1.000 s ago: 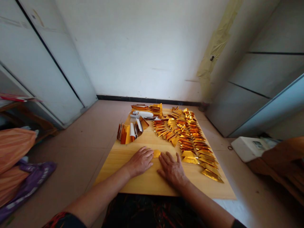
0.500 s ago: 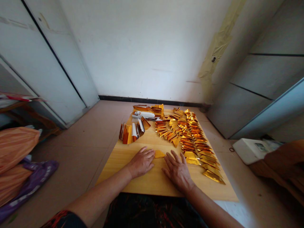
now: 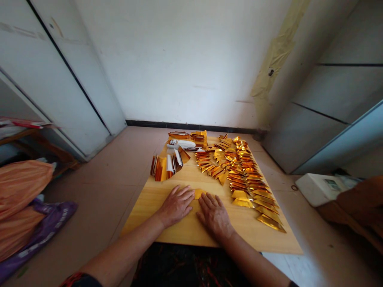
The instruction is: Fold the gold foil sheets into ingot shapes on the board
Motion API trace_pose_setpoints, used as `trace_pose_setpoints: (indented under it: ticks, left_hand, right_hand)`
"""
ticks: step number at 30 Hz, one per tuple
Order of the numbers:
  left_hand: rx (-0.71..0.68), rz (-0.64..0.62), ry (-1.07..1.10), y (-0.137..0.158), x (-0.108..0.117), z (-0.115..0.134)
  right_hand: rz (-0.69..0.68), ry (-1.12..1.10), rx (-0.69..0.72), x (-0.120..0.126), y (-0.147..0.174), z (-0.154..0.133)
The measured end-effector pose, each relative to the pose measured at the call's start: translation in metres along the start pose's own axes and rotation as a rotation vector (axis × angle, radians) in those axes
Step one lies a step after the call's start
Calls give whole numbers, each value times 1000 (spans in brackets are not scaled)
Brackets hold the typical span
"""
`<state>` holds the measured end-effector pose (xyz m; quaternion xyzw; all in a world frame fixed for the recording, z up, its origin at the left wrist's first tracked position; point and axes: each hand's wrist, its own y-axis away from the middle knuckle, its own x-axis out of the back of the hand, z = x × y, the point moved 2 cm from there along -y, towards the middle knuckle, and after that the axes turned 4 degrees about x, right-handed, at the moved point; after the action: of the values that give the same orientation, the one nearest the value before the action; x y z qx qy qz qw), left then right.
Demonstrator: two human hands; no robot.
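Note:
A small folded piece of gold foil paper [image 3: 198, 193] lies flat on the wooden board, between my two hands. My left hand [image 3: 177, 204] rests palm down with its fingers stretched over the paper's left end. From the other side my right hand [image 3: 214, 213] lies flat, its fingertips covering the right end. Parts of the paper under the fingers are hidden. To the right of my hands, folded gold paper pieces [image 3: 241, 198] overlap in long rows. Curled gold and white paper sheets [image 3: 169, 164] stand beyond my left hand.
More gold sheets [image 3: 198, 138] and a white roll-like bundle [image 3: 184, 144] lie at the far end of the board [image 3: 143, 215]. A white box [image 3: 315, 189] stands on the right. Orange and purple bags [image 3: 25, 187] lie at the left, and a wall [image 3: 185, 59] rises behind.
My right hand has moved left and come down onto the right end of the folded paper, its fingers closer together. My left hand stays at the left end.

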<state>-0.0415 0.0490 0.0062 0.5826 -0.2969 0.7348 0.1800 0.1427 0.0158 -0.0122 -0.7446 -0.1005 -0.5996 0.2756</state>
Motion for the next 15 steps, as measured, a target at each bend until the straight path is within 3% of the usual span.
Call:
trace_pose_setpoints:
  ticks: [6, 12, 15]
  left_hand:
    - [117, 79, 76, 1, -3, -5]
    - [279, 201, 196, -14, -7, 1]
    - [261, 227, 230, -20, -7, 10]
  right_hand:
    - [54, -9, -43, 7, 2, 5]
    - [41, -86, 27, 20, -12, 0]
    - [35, -78, 33, 21, -15, 0]
